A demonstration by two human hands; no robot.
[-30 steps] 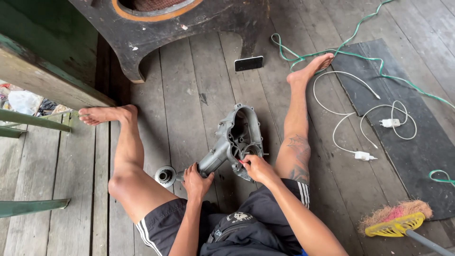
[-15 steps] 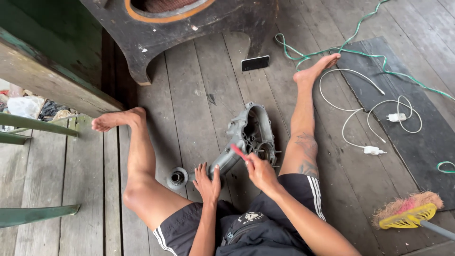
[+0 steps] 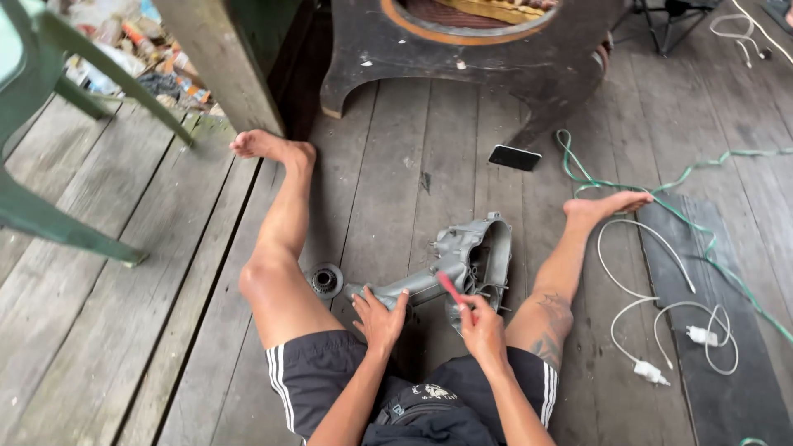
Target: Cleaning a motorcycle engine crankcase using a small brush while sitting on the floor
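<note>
I look down at my own seated body on a weathered grey plank floor (image 3: 140, 330), bare legs spread wide, knees slightly bent. Between my thighs lies a grey cast-metal engine casing (image 3: 462, 264) with a long narrow arm and a hollow oval housing, tilted up on its edge on the floor.

My left hand (image 3: 378, 318) reaches forward with the forearm nearly straight, palm down and fingers spread over the narrow arm of the casing, pressing on it. My right hand (image 3: 483, 324) is curled closed around a slim red-handled tool (image 3: 451, 287), whose shaft angles up and left, lying across the near rim of the housing; the wrist is bent slightly inward.

Just left of the casing's thin end sits a small round dark metal part (image 3: 325, 281), near my left knee. A black phone (image 3: 514, 158) lies flat farther out on the planks. To my right, a white cable with charger plugs (image 3: 661, 310) loops across a dark mat (image 3: 727, 363), and a green cord (image 3: 661, 186) trails past my right foot. A green plastic chair (image 3: 49, 124) stands at far left.
</note>
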